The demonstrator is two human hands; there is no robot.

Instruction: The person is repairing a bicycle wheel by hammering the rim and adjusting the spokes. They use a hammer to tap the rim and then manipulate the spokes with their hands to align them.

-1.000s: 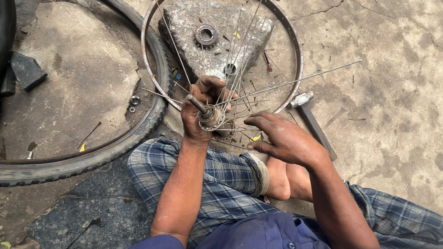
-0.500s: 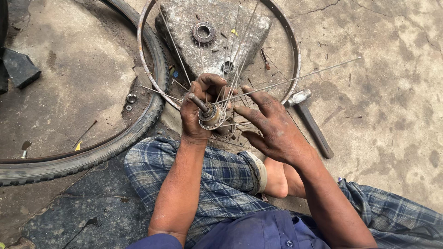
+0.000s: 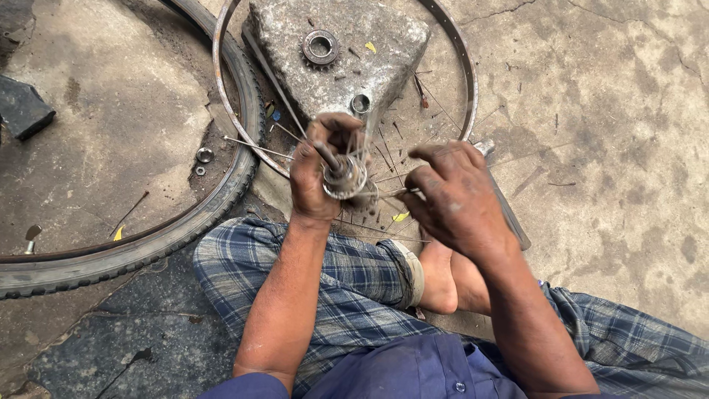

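My left hand (image 3: 316, 171) grips a metal wheel hub (image 3: 345, 177) by its axle, with several thin spokes (image 3: 255, 148) fanning out from it. My right hand (image 3: 452, 198) is just right of the hub, fingers pinching at a spoke near the hub flange. Both hands are grimy. The hub hangs over a bare metal wheel rim (image 3: 221, 89) that lies on the concrete floor. I sit cross-legged in blue plaid trousers (image 3: 347, 273), one bare foot under my right wrist.
A grey stone block (image 3: 295, 44) inside the rim carries a toothed sprocket (image 3: 320, 47) and a small ring (image 3: 360, 103). A black tyre (image 3: 148, 244) curves at the left, with washers (image 3: 204, 155) beside it. A hammer handle (image 3: 509, 214) lies under my right hand.
My right hand moved in from the right and closed on a spoke at the hub. The long spoke that pointed right is no longer there. The view shifted slightly.
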